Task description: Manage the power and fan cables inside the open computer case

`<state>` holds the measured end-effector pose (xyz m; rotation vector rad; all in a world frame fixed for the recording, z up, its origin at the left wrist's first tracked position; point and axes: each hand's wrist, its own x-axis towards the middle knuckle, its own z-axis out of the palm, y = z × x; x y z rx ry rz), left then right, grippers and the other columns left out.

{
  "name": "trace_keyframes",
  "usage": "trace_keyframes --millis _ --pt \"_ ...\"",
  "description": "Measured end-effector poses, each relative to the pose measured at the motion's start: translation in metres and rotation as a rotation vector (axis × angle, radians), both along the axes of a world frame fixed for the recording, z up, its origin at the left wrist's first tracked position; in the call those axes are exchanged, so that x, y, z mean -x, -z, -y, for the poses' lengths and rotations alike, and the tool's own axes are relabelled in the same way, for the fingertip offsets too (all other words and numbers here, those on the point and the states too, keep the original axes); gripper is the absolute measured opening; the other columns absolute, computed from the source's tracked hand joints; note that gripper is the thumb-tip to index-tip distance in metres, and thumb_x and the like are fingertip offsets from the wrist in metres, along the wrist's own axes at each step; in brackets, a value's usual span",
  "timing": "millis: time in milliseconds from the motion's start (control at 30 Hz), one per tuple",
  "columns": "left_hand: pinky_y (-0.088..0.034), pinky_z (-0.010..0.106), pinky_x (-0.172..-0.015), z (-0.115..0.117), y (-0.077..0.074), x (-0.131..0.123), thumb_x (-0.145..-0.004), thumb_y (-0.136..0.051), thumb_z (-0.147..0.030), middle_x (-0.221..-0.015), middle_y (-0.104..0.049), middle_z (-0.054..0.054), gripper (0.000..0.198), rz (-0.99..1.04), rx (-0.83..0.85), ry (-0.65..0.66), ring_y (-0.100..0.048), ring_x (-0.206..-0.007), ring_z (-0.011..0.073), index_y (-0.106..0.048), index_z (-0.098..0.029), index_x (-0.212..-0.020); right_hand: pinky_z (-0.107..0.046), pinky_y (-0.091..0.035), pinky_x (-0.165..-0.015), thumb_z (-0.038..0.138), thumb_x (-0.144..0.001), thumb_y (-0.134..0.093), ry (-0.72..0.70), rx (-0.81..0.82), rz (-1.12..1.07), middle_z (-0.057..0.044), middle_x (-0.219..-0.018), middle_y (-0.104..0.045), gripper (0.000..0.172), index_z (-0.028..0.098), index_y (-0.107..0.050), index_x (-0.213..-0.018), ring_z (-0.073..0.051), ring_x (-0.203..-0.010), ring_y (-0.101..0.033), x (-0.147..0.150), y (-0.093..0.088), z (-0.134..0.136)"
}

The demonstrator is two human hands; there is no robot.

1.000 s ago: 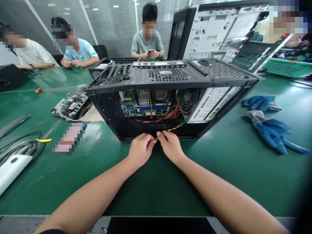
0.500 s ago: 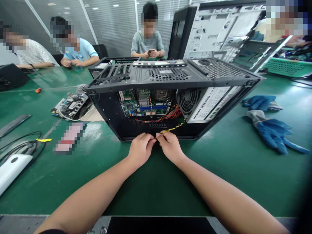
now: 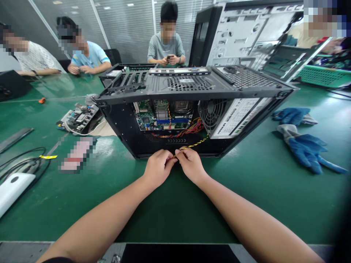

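A black computer case (image 3: 192,94) stands in front of me with its side open. Inside it are a green motherboard (image 3: 146,120) and a power supply (image 3: 233,118) with a fan grille. From the power supply a twisted yellow and black cable (image 3: 196,144) runs down to my fingers. My left hand (image 3: 159,166) pinches the cable near the case's lower edge. Close beside it, my right hand (image 3: 192,164) pinches the same cable. The stretch inside my fingers is mostly hidden. A bundle of coloured wires (image 3: 189,128) lies loosely inside the case.
Blue work gloves (image 3: 304,146) lie to the right on the green table (image 3: 175,215). At left are a loose circuit board (image 3: 79,117), a pixelated pink object (image 3: 78,153) and a white device (image 3: 16,190) by black cables. Behind stand another case (image 3: 233,36) and a green basket (image 3: 323,75); several people sit around.
Both hands stay almost where they were, still pinching the cable. A little more of the cable shows between my fingers. The view has shifted very slightly.
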<state>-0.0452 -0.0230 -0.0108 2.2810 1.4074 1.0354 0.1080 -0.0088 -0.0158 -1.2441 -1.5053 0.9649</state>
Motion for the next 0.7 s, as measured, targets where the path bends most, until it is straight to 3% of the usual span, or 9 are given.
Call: trace_keyframes --millis 167,700 --pt "-0.044 0.028 -0.064 0.0008 0.0004 -0.0005 -0.086 -0.066 -0.023 -0.074 -0.058 0.0 0.013 0.002 -0.011 -0.002 -0.055 -0.068 0.0145 -0.056 -0.019 -0.08 -0.031 -0.037 -0.058 0.045 -0.088 -0.052 0.01 -0.015 0.009 -0.002 -0.065 -0.054 0.038 0.022 -0.046 -0.058 -0.016 -0.06 -0.049 0.0 0.0007 -0.0001" --pt "-0.041 0.028 -0.064 0.0017 -0.0029 -0.0016 -0.093 -0.053 -0.019 -0.072 -0.059 0.001 0.018 -0.061 0.029 0.002 -0.055 -0.067 0.0149 -0.054 -0.019 -0.075 -0.03 -0.036 -0.055 0.049 -0.091 -0.048 -0.011 0.034 -0.044 0.002 -0.056 -0.046 0.039 0.022 -0.045 -0.063 -0.014 -0.054 -0.044 0.0001 0.0007 0.0015"
